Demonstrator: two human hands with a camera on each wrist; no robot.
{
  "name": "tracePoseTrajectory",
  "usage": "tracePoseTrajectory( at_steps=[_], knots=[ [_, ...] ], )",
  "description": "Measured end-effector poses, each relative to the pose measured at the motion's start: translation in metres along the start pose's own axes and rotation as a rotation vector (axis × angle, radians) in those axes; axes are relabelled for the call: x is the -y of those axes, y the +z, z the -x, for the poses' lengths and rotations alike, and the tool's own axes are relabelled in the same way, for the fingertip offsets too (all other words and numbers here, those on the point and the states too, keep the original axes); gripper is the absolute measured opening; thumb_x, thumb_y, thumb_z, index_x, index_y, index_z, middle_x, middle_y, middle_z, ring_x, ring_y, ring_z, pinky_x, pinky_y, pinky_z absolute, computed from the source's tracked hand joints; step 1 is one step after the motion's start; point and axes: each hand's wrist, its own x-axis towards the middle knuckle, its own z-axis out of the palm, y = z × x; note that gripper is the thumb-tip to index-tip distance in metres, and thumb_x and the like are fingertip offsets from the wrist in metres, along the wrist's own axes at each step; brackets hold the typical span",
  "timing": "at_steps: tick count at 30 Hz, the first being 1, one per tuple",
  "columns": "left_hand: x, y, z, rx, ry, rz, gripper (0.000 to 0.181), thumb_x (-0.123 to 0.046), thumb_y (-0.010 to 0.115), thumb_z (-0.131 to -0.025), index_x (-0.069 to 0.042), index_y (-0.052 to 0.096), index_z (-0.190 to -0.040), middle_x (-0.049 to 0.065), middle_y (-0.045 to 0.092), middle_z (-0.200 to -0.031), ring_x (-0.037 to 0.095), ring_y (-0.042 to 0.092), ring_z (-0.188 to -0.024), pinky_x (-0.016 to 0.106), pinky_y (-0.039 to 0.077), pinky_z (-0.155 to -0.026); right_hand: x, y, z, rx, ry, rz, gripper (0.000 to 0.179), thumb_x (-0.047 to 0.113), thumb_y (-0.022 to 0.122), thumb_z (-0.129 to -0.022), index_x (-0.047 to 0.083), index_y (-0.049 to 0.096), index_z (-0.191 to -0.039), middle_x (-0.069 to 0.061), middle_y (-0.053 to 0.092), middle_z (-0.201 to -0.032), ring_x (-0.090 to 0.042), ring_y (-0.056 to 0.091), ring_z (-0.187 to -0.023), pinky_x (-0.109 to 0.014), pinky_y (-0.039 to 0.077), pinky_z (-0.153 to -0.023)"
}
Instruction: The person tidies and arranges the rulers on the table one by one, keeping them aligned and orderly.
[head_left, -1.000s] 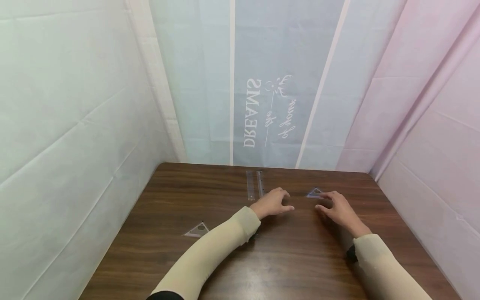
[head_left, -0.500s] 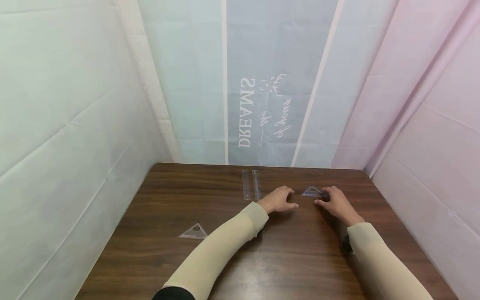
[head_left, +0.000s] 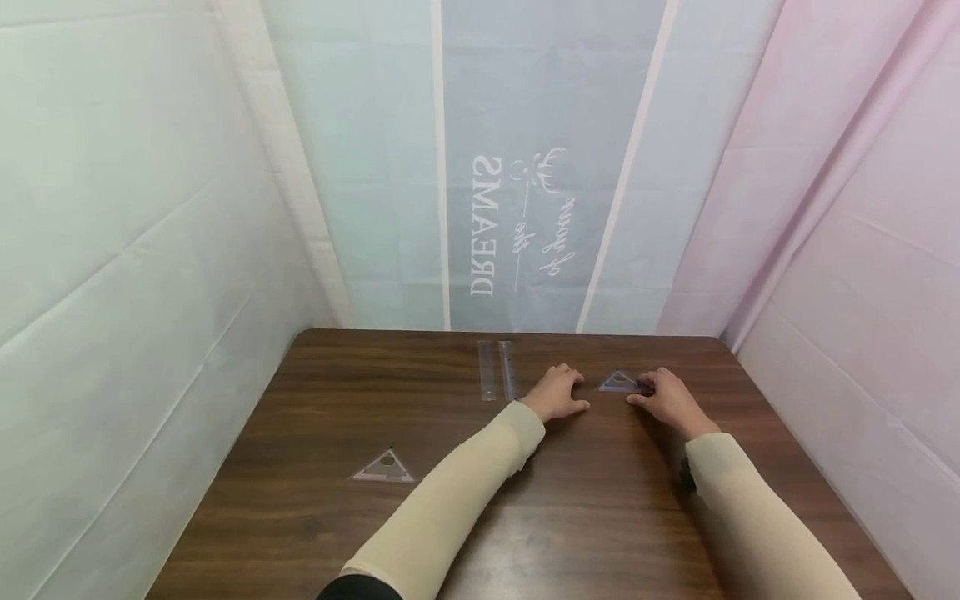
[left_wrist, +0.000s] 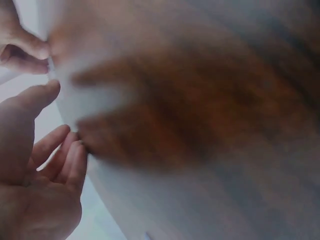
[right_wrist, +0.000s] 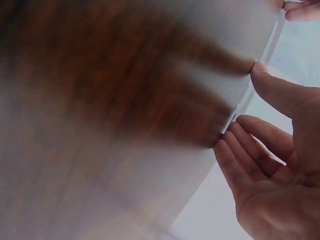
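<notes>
In the head view my right hand (head_left: 670, 402) is at the right end of a clear triangular set square (head_left: 619, 382), its fingertips at that corner. The right wrist view shows the set square (right_wrist: 246, 90) edge-on, with the thumb apart from the fingers and its tip on the table by the near edge. To the left, my left hand (head_left: 553, 395) rests on the table with bent fingers and the thumb spread, holding nothing. Just behind its wrist lie two clear rulers, a flat one (head_left: 487, 371) and a narrower one (head_left: 507, 367), side by side.
Another clear set square (head_left: 385, 467) lies at the left of the brown wooden table (head_left: 300, 433), beside the left sleeve (head_left: 457, 492). Hanging cloth (head_left: 360, 167) encloses the table's back and sides.
The view has turned slightly to the right. My right hand has shifted slightly at the set square, and more of the set square shows. The left hand has drawn clear of the rulers.
</notes>
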Motion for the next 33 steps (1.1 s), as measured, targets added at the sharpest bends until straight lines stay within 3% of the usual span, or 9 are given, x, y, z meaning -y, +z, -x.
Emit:
tracePoseTrajectory(
  at_steps=[11,21,33],
  knots=[
    [-0.006,0.008,-0.005,-0.031,-0.066,-0.004,0.048,-0.039,0.077,-0.102,-0.019,0.066,-0.143,-0.002,0.058,-0.144,0.017,0.053,-0.135,0.025,0.046,-0.111,0.002,0.000,-0.004,-0.004,0.065,0.005,0.045,0.020,0.083,-0.096,-0.015,0.071,-0.122,-0.028,0.066,-0.111,-0.044,0.065,-0.103,-0.064,0.052,-0.094],
    [-0.008,0.008,-0.010,-0.050,-0.062,-0.064,0.046,-0.042,0.078,-0.101,-0.020,0.068,-0.140,-0.002,0.059,-0.142,0.017,0.054,-0.131,0.024,0.046,-0.110,0.009,0.001,-0.005,0.013,0.112,0.011,0.042,0.017,0.080,-0.098,-0.013,0.071,-0.125,-0.029,0.064,-0.114,-0.046,0.063,-0.107,-0.065,0.051,-0.096],
    [-0.010,0.008,-0.015,-0.065,-0.066,-0.083,0.044,-0.042,0.077,-0.101,-0.023,0.070,-0.140,-0.003,0.060,-0.139,0.017,0.055,-0.127,0.024,0.047,-0.108,0.022,0.000,-0.005,0.016,0.078,0.007,0.022,0.008,0.076,-0.100,-0.009,0.076,-0.113,-0.025,0.068,-0.110,-0.042,0.066,-0.103,-0.061,0.054,-0.090]
  ],
)
